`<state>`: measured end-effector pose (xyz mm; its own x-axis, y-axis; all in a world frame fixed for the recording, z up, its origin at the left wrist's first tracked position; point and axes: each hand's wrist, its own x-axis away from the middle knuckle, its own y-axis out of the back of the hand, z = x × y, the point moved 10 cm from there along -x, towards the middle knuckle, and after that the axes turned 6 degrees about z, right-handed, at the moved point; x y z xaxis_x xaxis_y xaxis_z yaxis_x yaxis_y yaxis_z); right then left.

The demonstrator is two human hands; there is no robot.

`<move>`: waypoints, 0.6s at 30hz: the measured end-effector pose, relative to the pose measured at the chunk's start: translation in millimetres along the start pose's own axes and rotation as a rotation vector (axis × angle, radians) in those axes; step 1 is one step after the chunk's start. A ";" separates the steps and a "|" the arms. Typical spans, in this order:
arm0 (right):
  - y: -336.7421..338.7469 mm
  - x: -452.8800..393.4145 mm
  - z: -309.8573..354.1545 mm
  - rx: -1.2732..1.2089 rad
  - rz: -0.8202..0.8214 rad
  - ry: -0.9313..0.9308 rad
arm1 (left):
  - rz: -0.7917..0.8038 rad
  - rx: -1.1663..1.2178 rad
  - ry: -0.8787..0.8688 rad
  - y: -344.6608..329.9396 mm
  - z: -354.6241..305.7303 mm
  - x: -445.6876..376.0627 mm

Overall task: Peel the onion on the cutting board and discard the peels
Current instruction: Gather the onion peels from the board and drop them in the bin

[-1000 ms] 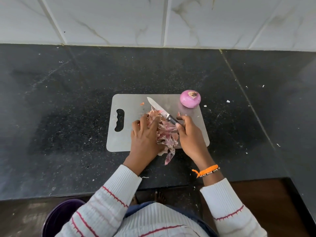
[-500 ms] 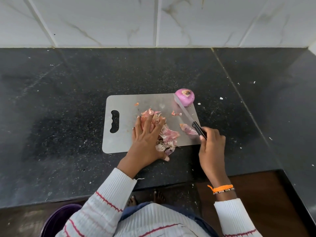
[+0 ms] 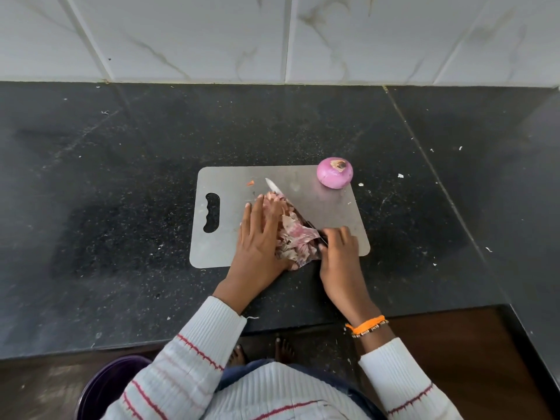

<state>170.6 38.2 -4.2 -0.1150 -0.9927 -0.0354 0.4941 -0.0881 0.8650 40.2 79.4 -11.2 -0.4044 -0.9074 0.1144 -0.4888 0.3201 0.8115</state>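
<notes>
Black speckled counter below white marbled tiles.

No readable text, labels or numbers anywhere.

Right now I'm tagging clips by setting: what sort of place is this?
Most likely a home kitchen: a dark stone counter under a tiled wall, with a cutting board holding a peeled onion.

Onion: pink-purple w/ brown patch on top, at far right corner of grey cutting board. Peels: mottled pink, cream & tan, near board's front edge. Tiny orange scrap nr far edge. Countertop: black, white-speckled. Wall tiles: white, grey-brown veining. Sleeves: white ribbed, red stripes. Wristband: orange. Bin: dark purple.
</notes>
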 end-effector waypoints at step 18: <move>13.4 -20.2 3.0 -0.037 0.259 -0.094 | 0.233 -0.176 0.057 21.9 31.0 -15.2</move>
<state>177.0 57.3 9.6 -0.0593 -0.9708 0.2322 0.5484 0.1627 0.8203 11.7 108.7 -13.0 -0.4432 -0.8306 0.3372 -0.2447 0.4739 0.8459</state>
